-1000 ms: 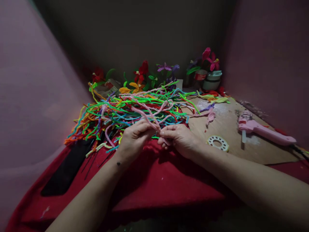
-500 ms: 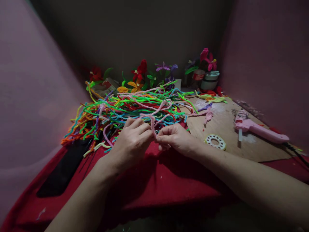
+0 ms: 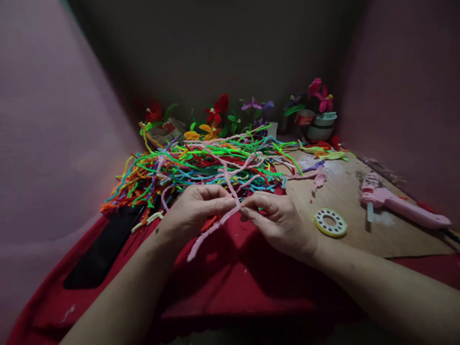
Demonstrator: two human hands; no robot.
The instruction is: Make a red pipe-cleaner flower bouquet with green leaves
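My left hand (image 3: 196, 211) and my right hand (image 3: 280, 220) meet over the red cloth (image 3: 230, 282), both pinching one pale pink pipe cleaner (image 3: 208, 232). One end of it hangs down toward me over the cloth; the other end rises back into the heap. Just beyond my fingers lies a big tangled heap of pipe cleaners (image 3: 201, 165) in green, blue, orange, red, pink and purple. My fingertips nearly touch at the pinch point.
A pink glue gun (image 3: 398, 203) lies on the brown board (image 3: 359, 225) at right, with a yellow-rimmed tape roll (image 3: 329, 223) nearer me. Finished pipe-cleaner flowers (image 3: 217, 112) and a small pot (image 3: 321, 124) stand at the back. A black flat object (image 3: 104, 249) lies at left.
The pink pipe cleaner has been drawn out of the heap; a long free end now hangs toward me. Both hands have shifted slightly nearer and lower.
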